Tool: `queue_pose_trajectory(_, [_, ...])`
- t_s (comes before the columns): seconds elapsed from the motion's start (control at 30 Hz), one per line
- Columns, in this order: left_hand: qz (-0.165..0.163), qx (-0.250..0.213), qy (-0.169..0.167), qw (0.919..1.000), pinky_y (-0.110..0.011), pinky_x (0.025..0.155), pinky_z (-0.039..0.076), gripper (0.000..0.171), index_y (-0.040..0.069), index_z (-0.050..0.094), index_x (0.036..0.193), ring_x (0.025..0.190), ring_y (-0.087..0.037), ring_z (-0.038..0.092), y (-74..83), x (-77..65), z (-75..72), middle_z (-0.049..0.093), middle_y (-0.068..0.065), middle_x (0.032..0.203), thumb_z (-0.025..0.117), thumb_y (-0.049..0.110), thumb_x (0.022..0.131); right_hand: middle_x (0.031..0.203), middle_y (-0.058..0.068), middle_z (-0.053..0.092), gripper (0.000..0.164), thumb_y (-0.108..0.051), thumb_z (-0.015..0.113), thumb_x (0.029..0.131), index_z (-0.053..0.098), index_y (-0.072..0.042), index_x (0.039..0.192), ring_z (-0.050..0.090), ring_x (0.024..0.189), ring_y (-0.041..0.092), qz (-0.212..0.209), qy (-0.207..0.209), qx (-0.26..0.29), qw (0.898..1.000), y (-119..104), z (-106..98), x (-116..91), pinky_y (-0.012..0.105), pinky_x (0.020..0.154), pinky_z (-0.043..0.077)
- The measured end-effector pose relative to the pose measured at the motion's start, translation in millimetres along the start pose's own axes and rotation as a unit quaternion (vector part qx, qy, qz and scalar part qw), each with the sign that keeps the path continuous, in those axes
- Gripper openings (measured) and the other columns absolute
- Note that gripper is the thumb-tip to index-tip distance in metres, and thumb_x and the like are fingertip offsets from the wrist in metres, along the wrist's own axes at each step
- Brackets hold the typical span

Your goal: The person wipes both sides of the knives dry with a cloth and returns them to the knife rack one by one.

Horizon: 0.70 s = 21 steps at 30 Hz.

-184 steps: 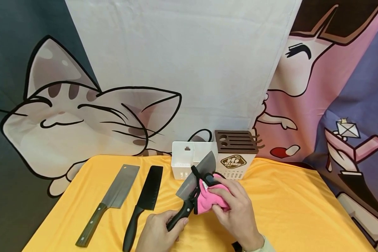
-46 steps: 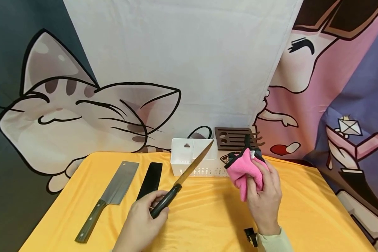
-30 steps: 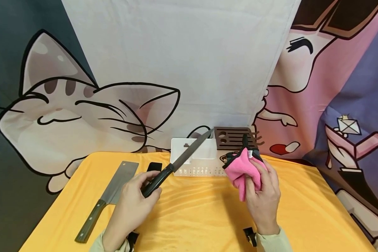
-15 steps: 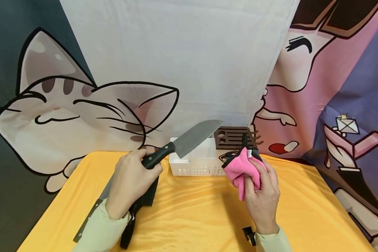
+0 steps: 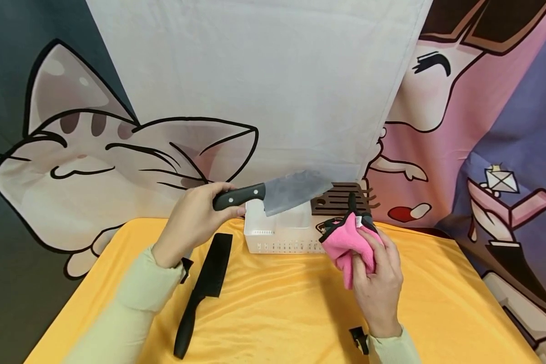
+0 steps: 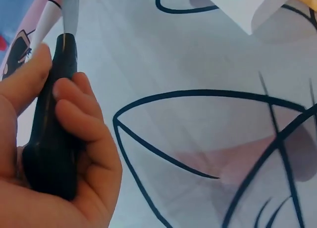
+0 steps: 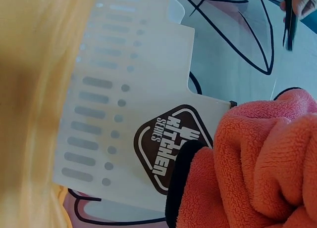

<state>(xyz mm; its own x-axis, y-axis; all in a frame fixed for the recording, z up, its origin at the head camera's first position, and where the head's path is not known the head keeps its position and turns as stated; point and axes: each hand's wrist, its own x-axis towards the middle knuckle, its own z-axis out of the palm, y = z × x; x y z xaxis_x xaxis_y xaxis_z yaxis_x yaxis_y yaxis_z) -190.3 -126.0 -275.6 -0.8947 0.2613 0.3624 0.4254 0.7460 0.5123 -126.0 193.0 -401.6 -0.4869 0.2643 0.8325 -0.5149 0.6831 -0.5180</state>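
Note:
My left hand (image 5: 195,217) grips the black riveted handle of a kitchen knife (image 5: 296,191), its broad grey blade raised and pointing right. The tip overlaps the slotted top of a knife holder (image 5: 343,198) in the head view. In the left wrist view, fingers curl round the knife's handle (image 6: 54,119). To the right, my right hand (image 5: 379,288) pinches a bunched pink cloth (image 5: 350,245) with black trim, in front of the holder. The right wrist view shows the cloth (image 7: 267,163) close to the holder's logo face. A black-bladed knife (image 5: 214,268) lies on the yellow tablecloth below my left hand.
Joined to the holder is a white perforated bin (image 5: 277,237). The yellow tablecloth (image 5: 282,313) ends at a printed curtain (image 5: 264,76) behind the holder. My left sleeve (image 5: 132,293) hides the wooden-handled cleaver at the left.
About six seconds ago the cloth was against the knife; now they are apart. The left hand has raised the knife, turning its blade to point right. Lately the right hand has barely moved.

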Motion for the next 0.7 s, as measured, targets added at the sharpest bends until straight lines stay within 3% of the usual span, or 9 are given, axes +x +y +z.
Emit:
queue_pose_trajectory(0.13, [0.042,0.006,-0.018,0.999,-0.037,0.07,0.043,0.034,0.011,0.069,0.126,0.079,-0.022,0.057,6.2,15.0,-7.7,0.069,-0.006,0.11,0.072,0.025,0.095,0.126,0.019,0.063,0.04,0.009,0.067,0.081,0.073,-0.003,0.119,0.057,0.115,0.035,0.0,-0.001,-0.003,1.0,0.2,0.6,-0.4,0.016,0.1,0.038])
queue_pose_trajectory(0.27, [0.079,0.024,-0.019,0.9964,-0.038,0.073,0.04,0.03,0.01,0.069,0.125,0.083,-0.023,0.054,12.3,31.7,-15.0,0.068,-0.007,0.115,0.07,0.019,0.096,0.126,0.019,0.063,0.04,0.009,0.068,0.081,0.073,-0.003,0.118,0.057,0.115,0.035,0.001,-0.002,-0.005,1.0,-0.1,0.9,-0.8,0.016,0.1,0.038])
queue_pose_trajectory(0.47, [0.115,0.071,-0.026,0.9905,-0.042,0.082,0.044,0.028,0.011,0.072,0.122,0.09,-0.022,0.059,28.1,59.3,-23.2,0.071,-0.005,0.113,0.072,0.02,0.095,0.126,0.019,0.063,0.04,0.009,0.067,0.081,0.073,-0.004,0.119,0.057,0.115,0.035,0.001,-0.004,-0.004,1.0,-0.2,0.9,-1.1,0.016,0.101,0.038])
queue_pose_trajectory(0.7, [0.144,0.142,-0.057,0.9778,-0.037,0.073,0.046,0.029,0.014,0.073,0.123,0.081,-0.02,0.059,44.6,86.0,-25.8,0.07,-0.002,0.102,0.072,0.021,0.095,0.125,0.019,0.063,0.04,0.009,0.067,0.081,0.073,-0.004,0.119,0.057,0.114,0.035,-0.002,-0.009,-0.002,1.0,-1.7,1.8,-1.8,0.015,0.1,0.038])
